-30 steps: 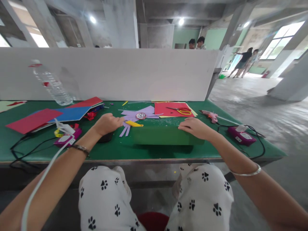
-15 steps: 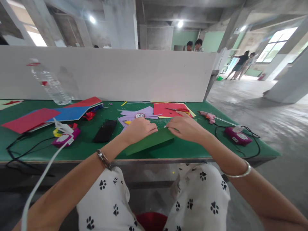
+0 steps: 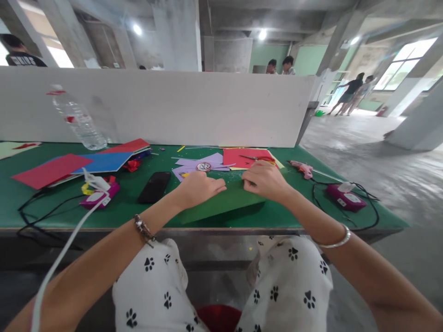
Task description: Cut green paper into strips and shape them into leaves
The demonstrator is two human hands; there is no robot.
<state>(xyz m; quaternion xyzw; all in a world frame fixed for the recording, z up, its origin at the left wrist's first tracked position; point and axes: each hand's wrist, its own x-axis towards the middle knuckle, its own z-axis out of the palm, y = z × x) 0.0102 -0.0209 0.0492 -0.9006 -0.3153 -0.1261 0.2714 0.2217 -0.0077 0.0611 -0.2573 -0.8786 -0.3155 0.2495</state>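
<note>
A green sheet of paper [image 3: 221, 203] is held near the front of the green table, tilted, with its lower edge toward me. My left hand [image 3: 200, 188] is closed on the upper left part of the sheet, thumb and fingers pinched. At the upper right part, my right hand [image 3: 265, 180] grips the same sheet with bent fingers. Just beyond the hands lie purple paper pieces [image 3: 218, 160] with a round patterned disc [image 3: 204, 166] on them. Scissors with red handles [image 3: 265, 159] rest on red paper [image 3: 233, 157] behind my right hand.
A black phone [image 3: 154, 186] lies left of my hands. Farther left are a purple power socket [image 3: 100, 196], red and blue sheets [image 3: 104, 162] and a plastic bottle [image 3: 81, 122]. On the right are a pink glue gun [image 3: 305, 170] and another purple socket [image 3: 346, 198]. A white partition [image 3: 187, 108] stands behind.
More of the green paper shows to the right, beneath my right hand. My left hand stays pinched on it. The view has shifted slightly, and a person appears at the far left.
</note>
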